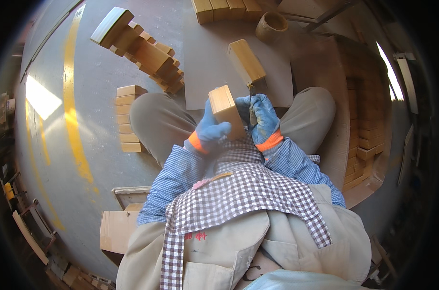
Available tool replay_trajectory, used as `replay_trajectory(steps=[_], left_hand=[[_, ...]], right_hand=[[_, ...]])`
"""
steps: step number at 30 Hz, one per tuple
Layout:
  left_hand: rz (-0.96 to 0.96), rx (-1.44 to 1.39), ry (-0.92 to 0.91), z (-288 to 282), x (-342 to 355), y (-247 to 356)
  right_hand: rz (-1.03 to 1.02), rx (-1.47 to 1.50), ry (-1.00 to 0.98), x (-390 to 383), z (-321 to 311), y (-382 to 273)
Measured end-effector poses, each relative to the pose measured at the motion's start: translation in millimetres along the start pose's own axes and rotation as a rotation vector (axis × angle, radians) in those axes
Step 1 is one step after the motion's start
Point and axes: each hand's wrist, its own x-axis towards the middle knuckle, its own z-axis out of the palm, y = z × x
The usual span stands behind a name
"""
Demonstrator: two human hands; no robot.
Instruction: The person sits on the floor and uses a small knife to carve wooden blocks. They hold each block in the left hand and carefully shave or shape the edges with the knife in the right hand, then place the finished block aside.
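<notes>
Gripping wooden block [225,108] in left hand [211,126], fingers along its left side, thumb across the near face. Held above the lap, between both hands, upper end protruding past the fingers. Grasping thin dark tool [252,110] in right hand [264,116], fingers curled round it, just right of the block; can't tell tool type, or whether in contact with the block. Wearing blue gloves with orange cuffs on both. Farther out: second block [247,62] lying on grey board [207,63] past the tool tip, then round tub [271,28] and row of blocks [225,10] at the far edge. On the left, leaning stack [149,54] and neat pile [127,118] beside the left knee. On the right, more blocks [369,140] inside cardboard box [328,150].
</notes>
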Motion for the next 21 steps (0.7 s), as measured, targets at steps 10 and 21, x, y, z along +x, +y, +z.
replay_trajectory(steps=[10,21], left_hand=[[0.124,0.446,0.448,-34,1,105],[-0.213,1.782,0.942,-133,92,182]], right_hand=[[0.018,-0.009,-0.052,10,7,-5],[0.012,-0.165,-0.023,19,4,-7]])
